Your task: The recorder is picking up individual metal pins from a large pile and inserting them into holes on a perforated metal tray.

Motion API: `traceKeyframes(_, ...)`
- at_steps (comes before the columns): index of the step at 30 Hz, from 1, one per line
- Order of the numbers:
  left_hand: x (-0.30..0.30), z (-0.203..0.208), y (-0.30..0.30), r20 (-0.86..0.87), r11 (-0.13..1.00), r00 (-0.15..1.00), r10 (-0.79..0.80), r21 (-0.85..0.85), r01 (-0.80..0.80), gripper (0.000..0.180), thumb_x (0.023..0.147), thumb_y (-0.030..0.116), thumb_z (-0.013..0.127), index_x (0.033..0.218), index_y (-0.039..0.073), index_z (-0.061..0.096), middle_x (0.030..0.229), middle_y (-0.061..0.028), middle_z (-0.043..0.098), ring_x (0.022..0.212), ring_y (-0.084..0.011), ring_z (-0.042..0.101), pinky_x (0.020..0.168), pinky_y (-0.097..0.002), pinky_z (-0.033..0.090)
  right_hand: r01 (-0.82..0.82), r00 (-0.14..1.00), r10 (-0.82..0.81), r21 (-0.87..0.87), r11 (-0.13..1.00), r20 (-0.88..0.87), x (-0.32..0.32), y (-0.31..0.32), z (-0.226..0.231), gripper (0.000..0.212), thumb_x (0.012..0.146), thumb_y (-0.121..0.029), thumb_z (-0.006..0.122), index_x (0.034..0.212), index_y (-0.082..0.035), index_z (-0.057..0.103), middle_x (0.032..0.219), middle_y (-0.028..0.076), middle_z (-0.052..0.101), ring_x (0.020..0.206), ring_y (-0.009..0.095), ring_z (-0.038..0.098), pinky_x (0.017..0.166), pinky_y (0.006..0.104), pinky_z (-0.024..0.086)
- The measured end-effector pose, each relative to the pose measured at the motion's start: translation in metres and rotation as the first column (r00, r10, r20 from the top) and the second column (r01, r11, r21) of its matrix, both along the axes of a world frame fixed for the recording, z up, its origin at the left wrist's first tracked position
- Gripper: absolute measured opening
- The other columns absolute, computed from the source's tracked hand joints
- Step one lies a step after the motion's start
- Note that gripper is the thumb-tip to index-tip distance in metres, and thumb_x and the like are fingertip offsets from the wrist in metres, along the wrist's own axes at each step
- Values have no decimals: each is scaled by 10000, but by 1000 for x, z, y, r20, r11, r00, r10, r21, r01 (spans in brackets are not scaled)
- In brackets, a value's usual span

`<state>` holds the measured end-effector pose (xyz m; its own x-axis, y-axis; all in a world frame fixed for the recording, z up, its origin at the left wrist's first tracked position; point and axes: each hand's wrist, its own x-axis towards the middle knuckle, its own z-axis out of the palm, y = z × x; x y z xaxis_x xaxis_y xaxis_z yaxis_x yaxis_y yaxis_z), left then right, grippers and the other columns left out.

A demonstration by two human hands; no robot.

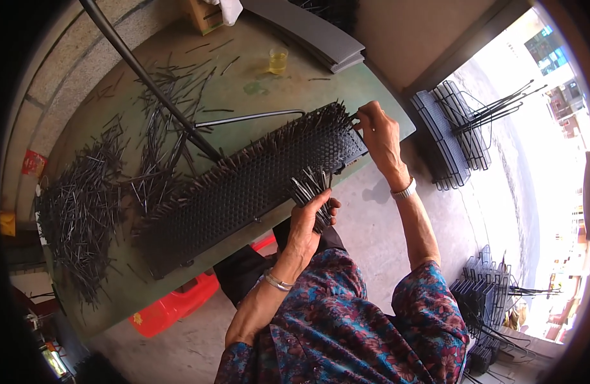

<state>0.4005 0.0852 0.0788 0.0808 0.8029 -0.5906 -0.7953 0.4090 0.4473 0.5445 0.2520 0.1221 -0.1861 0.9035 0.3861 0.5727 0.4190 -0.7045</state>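
Note:
A long black panel full of small honeycomb-like holes lies slantwise across the table, its right end close to me. Dark thin strips stand up like bristles along its far side, thickest at the right end. My left hand is closed round a bundle of loose dark strips, held just off the panel's near edge. At the panel's far right corner my right hand has its thumb and fingers pinched together by the bristles. What sits between those fingertips is too small to make out.
Loose strips lie in a heap on the green table. A metal pole slants over the panel. Beyond are a cup of yellow liquid and grey sheets. A red stool stands below; wire racks stand right.

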Motion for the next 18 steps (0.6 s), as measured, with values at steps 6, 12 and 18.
traceKeyframes(6, -1, 1, 0, -15, 1000, 1000, 3, 11, -3, 183, 869, 182, 687, 940, 20, 641, 768, -84, 672, 628, -139, 623, 527, -264, 494, -34, 967, -12, 177, 984, 253, -1, 0, -9, 107, 883, -175, 632, 931, -83, 657, 881, 98, 636, 788, 292, 622, 688, 391, 484)
traceKeyframes(12, -1, 6, 3, -29, 999, 1000, 10, 43, -9, 181, 868, 193, 688, 909, 23, 642, 761, -75, 670, 630, -141, 628, 529, -267, 495, 31, 926, -119, 242, 970, 359, 1, -3, -13, 153, 873, -195, 653, 979, -107, 721, 892, 89, 623, 825, 283, 615, 695, 392, 478)
traceKeyframes(18, -1, 10, 1, -94, 997, 996, 10, 73, -4, 185, 857, 201, 696, 903, 28, 648, 742, -71, 669, 624, -141, 630, 522, -264, 478, -186, 982, 178, -458, 869, -62, -1, -46, 17, 322, 902, -282, 674, 1100, -29, 682, 845, 92, 684, 720, 152, 618, 640, 292, 490)
